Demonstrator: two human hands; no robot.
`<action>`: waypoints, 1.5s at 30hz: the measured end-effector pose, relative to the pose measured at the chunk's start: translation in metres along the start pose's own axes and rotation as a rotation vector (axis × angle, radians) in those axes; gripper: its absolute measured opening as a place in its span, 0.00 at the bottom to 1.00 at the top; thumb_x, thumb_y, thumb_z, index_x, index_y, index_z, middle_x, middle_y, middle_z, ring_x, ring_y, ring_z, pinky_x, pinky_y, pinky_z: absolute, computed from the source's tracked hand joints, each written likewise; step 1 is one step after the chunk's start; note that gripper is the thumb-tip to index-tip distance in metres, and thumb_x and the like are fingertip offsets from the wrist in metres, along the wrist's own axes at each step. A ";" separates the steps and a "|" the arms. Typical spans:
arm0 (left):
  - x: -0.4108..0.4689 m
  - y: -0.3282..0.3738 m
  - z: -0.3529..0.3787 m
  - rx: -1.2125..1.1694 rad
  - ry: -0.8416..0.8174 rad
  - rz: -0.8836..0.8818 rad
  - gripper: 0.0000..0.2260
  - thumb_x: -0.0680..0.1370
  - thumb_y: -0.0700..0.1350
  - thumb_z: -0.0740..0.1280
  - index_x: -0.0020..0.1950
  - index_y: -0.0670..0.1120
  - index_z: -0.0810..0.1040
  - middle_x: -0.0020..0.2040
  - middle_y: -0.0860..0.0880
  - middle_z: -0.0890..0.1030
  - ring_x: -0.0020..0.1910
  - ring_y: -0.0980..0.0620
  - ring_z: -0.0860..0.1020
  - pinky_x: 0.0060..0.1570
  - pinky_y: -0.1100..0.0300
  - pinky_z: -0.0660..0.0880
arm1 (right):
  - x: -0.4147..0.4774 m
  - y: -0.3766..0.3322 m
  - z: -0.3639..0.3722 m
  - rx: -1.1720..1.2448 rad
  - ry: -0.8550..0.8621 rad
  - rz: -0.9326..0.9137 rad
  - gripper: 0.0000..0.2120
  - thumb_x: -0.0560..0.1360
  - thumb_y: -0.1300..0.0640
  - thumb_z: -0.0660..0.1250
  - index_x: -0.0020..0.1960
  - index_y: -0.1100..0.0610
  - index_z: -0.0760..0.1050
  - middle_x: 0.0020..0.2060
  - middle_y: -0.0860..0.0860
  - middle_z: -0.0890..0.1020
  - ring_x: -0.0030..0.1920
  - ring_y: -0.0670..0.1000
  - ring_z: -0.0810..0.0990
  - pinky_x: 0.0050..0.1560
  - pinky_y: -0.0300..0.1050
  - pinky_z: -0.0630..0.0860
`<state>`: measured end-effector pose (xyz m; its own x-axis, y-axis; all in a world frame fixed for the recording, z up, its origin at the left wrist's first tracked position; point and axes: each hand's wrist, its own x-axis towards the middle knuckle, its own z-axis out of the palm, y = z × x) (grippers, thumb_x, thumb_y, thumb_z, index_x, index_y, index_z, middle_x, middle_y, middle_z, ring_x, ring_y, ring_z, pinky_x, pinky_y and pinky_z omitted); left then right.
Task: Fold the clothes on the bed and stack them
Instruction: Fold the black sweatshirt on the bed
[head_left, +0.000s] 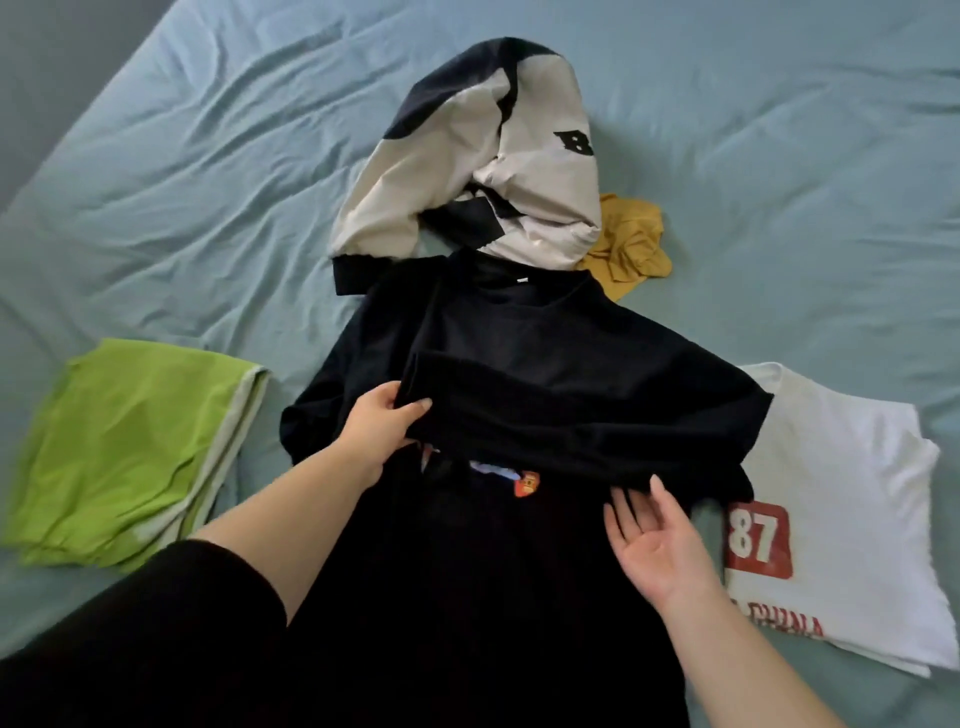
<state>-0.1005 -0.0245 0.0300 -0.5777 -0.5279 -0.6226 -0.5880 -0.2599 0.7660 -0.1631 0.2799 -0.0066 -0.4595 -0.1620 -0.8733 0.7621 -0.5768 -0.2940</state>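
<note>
The right hand (655, 543) is lying palm-up, fingers spread wide, tips at the edge of the black sweatshirt (550, 364) on the bed (208, 208); the left hand (382, 431) is gripping its fold. A green garment (130, 447) is sitting at nine o'clock and a cream jacket (493, 166) at twelve.

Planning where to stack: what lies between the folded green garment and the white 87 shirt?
The head view shows the black sweatshirt between the green garment and the white shirt; the left hand holds its folded edge, the right hand touches it.

Black sweatshirt (545, 364), lime-green cloth (130, 447), white shirt (841, 467) with red 87, blue-grey sheet (208, 182).
</note>
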 end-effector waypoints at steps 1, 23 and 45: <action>0.009 0.008 -0.015 0.000 0.018 0.015 0.05 0.78 0.40 0.69 0.49 0.51 0.80 0.40 0.55 0.86 0.40 0.57 0.84 0.32 0.65 0.78 | 0.002 0.005 0.009 0.017 0.002 -0.001 0.15 0.74 0.55 0.70 0.59 0.54 0.77 0.55 0.54 0.83 0.58 0.54 0.80 0.53 0.51 0.77; 0.088 0.017 -0.057 0.624 0.353 -0.039 0.29 0.75 0.43 0.68 0.74 0.48 0.62 0.68 0.43 0.70 0.64 0.42 0.71 0.63 0.48 0.70 | 0.037 0.018 0.021 0.011 0.117 -0.085 0.12 0.76 0.55 0.68 0.59 0.55 0.74 0.56 0.55 0.79 0.58 0.54 0.78 0.53 0.51 0.75; 0.079 0.061 0.116 1.060 0.020 0.341 0.25 0.81 0.62 0.52 0.41 0.45 0.76 0.41 0.48 0.80 0.47 0.45 0.78 0.60 0.47 0.70 | 0.028 -0.017 -0.025 0.257 0.097 -0.016 0.26 0.78 0.56 0.65 0.74 0.58 0.63 0.68 0.59 0.72 0.67 0.58 0.72 0.62 0.51 0.71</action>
<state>-0.2469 0.0118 0.0089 -0.7974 -0.4556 -0.3958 -0.5918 0.7184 0.3655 -0.1775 0.3052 -0.0360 -0.4150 -0.0808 -0.9062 0.6085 -0.7651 -0.2105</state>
